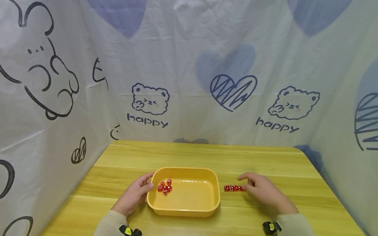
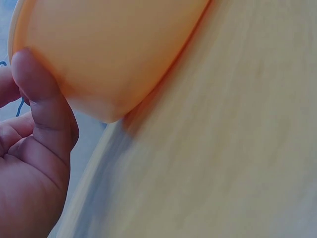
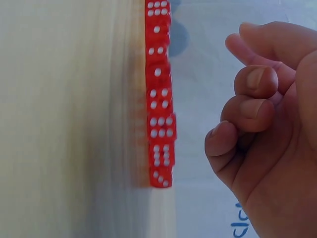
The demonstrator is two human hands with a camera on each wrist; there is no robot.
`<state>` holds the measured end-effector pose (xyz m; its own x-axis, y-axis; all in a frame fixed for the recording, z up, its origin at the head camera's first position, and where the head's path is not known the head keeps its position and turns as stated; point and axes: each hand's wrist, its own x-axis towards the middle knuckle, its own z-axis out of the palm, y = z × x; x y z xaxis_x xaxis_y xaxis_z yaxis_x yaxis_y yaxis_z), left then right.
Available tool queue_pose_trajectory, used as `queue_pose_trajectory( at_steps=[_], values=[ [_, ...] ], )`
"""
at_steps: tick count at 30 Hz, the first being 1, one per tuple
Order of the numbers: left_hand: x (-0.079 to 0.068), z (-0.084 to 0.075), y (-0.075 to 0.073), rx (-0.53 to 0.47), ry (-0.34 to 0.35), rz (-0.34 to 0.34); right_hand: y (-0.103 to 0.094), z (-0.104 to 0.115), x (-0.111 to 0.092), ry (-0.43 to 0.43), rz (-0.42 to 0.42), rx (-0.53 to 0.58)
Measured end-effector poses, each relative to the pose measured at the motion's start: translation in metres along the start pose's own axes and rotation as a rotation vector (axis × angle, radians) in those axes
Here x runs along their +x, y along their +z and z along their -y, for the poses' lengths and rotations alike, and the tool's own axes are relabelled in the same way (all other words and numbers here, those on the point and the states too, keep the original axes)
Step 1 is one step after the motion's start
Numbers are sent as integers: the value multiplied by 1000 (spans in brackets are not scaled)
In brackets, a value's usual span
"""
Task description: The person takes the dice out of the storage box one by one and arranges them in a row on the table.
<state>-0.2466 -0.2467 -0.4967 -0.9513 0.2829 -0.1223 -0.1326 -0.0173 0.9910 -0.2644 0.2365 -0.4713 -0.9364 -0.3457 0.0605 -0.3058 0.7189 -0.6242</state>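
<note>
My left hand (image 1: 136, 194) holds the left end of a yellow plastic tub (image 1: 189, 210), its thumb (image 2: 42, 79) against the wall near the rim. Several red dice (image 1: 165, 187) with white pips lie loosely grouped at the left inside the tub. To the tub's right, more red dice (image 3: 159, 104) form a straight, tight row on the table. Over the right end of this row is my right hand (image 1: 261, 190), which hides part of it in the head view. Its index finger reaches out while the other fingers curl loosely, and nothing is between them.
The wooden table (image 1: 254, 160) has light yellow grain. Printed white cloth (image 1: 183, 105) with hearts and bears hangs behind it and along both sides. Dark wrist cameras (image 1: 271, 227) sit on both sleeves.
</note>
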Motion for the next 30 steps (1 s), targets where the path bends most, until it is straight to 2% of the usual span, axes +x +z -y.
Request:
queue_pose_trajectory(
  at_steps=[11, 21, 30],
  values=[
    [-2, -1, 0, -11, -2, 10, 4, 23, 13, -29, 28, 19],
    [1, 2, -1, -4, -1, 10, 4, 43, 26, -85, 35, -18],
    [4, 5, -2, 4, -8, -6, 3, 73, 41, -134, 62, -53]
  ],
)
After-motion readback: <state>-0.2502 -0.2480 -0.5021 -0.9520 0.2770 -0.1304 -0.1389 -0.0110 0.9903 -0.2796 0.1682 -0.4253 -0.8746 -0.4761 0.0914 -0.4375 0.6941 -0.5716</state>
